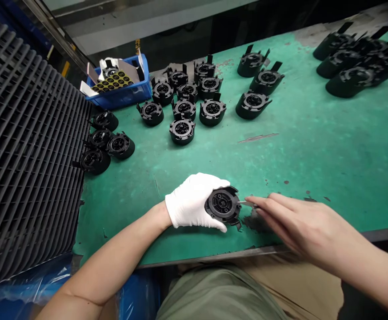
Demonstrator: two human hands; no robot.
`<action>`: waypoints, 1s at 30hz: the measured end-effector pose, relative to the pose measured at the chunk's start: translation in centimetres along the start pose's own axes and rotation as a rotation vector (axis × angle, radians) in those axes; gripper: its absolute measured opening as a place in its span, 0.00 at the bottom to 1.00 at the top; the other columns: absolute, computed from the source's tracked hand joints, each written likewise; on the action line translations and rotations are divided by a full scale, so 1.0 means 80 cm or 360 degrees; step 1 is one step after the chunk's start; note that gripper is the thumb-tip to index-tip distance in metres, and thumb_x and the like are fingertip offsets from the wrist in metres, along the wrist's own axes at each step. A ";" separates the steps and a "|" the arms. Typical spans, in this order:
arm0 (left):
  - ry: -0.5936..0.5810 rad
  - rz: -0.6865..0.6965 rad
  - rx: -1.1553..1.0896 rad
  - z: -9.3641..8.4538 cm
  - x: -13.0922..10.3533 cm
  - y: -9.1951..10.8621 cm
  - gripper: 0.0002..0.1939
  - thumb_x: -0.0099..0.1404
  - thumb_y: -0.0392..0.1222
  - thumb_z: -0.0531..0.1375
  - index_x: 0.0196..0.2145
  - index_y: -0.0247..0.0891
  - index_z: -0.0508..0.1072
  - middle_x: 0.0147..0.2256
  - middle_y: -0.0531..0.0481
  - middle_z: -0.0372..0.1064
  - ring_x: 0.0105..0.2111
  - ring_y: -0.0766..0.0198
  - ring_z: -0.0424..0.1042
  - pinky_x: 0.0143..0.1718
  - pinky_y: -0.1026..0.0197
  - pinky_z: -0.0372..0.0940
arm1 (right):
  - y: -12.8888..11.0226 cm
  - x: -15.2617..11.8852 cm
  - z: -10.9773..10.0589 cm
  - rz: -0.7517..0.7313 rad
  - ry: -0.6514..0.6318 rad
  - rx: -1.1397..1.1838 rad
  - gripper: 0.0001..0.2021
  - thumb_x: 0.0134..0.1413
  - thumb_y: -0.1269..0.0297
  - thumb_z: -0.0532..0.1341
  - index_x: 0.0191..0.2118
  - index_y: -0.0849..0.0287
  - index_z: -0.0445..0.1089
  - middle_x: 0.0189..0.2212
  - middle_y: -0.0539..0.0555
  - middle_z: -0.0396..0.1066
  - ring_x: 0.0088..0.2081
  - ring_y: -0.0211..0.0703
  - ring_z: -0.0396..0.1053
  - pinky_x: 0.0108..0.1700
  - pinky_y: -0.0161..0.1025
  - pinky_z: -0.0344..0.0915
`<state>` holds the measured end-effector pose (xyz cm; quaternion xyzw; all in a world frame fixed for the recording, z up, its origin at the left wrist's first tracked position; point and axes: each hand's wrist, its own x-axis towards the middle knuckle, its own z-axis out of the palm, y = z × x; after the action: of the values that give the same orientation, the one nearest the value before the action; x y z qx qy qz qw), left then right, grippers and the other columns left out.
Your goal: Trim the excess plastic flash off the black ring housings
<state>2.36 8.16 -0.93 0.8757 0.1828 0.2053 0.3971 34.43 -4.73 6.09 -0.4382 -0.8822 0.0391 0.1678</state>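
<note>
My left hand [194,202], in a white glove, is closed around the side of a round black plastic housing [223,203], its ribbed round face turned up. The thumb lies along the near side and the fingers along the far side. From the right, my bare right hand [287,218] pinches a thin silvery tool [245,203]. Its tip is at the right rim of the housing. Fingers cover the rest of the tool, so I cannot tell its exact kind.
Several similar black housings [182,129] stand in groups on the green tabletop [307,146]. At back left, a blue bin [123,93] holds a sheet of round black-and-yellow stickers [114,81]. A grey slatted panel [23,146] borders the left side.
</note>
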 end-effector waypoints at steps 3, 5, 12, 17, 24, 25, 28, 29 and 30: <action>0.0018 -0.0013 0.0086 0.002 -0.002 -0.002 0.67 0.60 0.90 0.83 0.79 0.41 0.80 0.68 0.28 0.89 0.69 0.25 0.90 0.79 0.28 0.81 | -0.026 -0.014 0.010 0.0075 -0.0002 -0.0088 0.14 0.94 0.66 0.59 0.72 0.58 0.76 0.42 0.51 0.83 0.35 0.42 0.82 0.36 0.43 0.70; 0.0017 -0.0013 0.0138 0.002 -0.006 -0.004 0.69 0.61 0.89 0.83 0.83 0.41 0.77 0.71 0.27 0.88 0.73 0.24 0.87 0.81 0.26 0.79 | -0.040 -0.021 0.016 0.0116 -0.0010 -0.0196 0.14 0.93 0.66 0.59 0.71 0.59 0.76 0.41 0.51 0.82 0.33 0.43 0.80 0.33 0.45 0.68; -0.0035 0.0122 0.0145 -0.003 -0.012 -0.006 0.64 0.69 0.72 0.87 0.88 0.40 0.70 0.76 0.25 0.84 0.78 0.26 0.85 0.82 0.28 0.81 | -0.069 -0.021 0.017 0.0239 -0.0122 -0.0381 0.30 0.73 0.84 0.58 0.76 0.65 0.72 0.40 0.50 0.78 0.29 0.43 0.78 0.28 0.44 0.67; -0.0008 0.0118 0.0130 -0.002 -0.009 -0.004 0.60 0.70 0.70 0.86 0.86 0.40 0.72 0.75 0.27 0.86 0.76 0.28 0.88 0.80 0.30 0.83 | -0.083 -0.010 0.015 0.0203 -0.0122 -0.0494 0.36 0.57 0.88 0.59 0.71 0.70 0.72 0.38 0.50 0.76 0.29 0.44 0.78 0.29 0.44 0.69; 0.0012 0.0077 0.0151 -0.001 -0.008 -0.001 0.58 0.70 0.72 0.85 0.84 0.40 0.74 0.73 0.28 0.88 0.75 0.28 0.89 0.79 0.30 0.84 | -0.092 -0.009 0.018 0.0202 -0.0148 -0.0595 0.38 0.52 0.87 0.62 0.71 0.68 0.72 0.37 0.50 0.77 0.31 0.46 0.80 0.30 0.43 0.73; 0.0016 0.0081 0.0155 -0.001 -0.008 -0.001 0.57 0.70 0.72 0.85 0.83 0.40 0.75 0.73 0.28 0.88 0.75 0.28 0.89 0.79 0.31 0.84 | -0.092 -0.009 0.018 0.0194 -0.0148 -0.0594 0.38 0.52 0.87 0.62 0.70 0.68 0.72 0.37 0.49 0.77 0.30 0.46 0.80 0.30 0.43 0.73; 0.0006 0.0066 0.0171 -0.002 -0.007 0.002 0.56 0.71 0.72 0.84 0.82 0.39 0.76 0.72 0.28 0.88 0.74 0.28 0.89 0.78 0.32 0.85 | -0.091 -0.007 0.017 0.0166 -0.0131 -0.0592 0.37 0.52 0.87 0.61 0.69 0.71 0.72 0.37 0.49 0.76 0.29 0.45 0.80 0.29 0.43 0.72; -0.0003 0.0057 0.0173 -0.002 -0.006 0.003 0.55 0.71 0.72 0.84 0.82 0.39 0.76 0.72 0.29 0.89 0.74 0.28 0.90 0.78 0.32 0.85 | -0.090 -0.007 0.016 0.0155 -0.0123 -0.0585 0.36 0.52 0.88 0.61 0.68 0.71 0.72 0.37 0.49 0.76 0.28 0.44 0.79 0.29 0.43 0.71; -0.0012 0.0047 0.0173 -0.002 -0.005 0.004 0.55 0.70 0.72 0.84 0.81 0.40 0.77 0.72 0.29 0.89 0.73 0.28 0.90 0.78 0.32 0.85 | -0.090 -0.007 0.016 0.0156 -0.0119 -0.0573 0.36 0.52 0.88 0.61 0.68 0.71 0.72 0.37 0.49 0.76 0.28 0.44 0.79 0.29 0.43 0.71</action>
<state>2.00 7.89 -0.63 0.8993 0.1794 0.1976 0.3464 28.83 -9.48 6.29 -0.5017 -0.8582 -0.0949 0.0519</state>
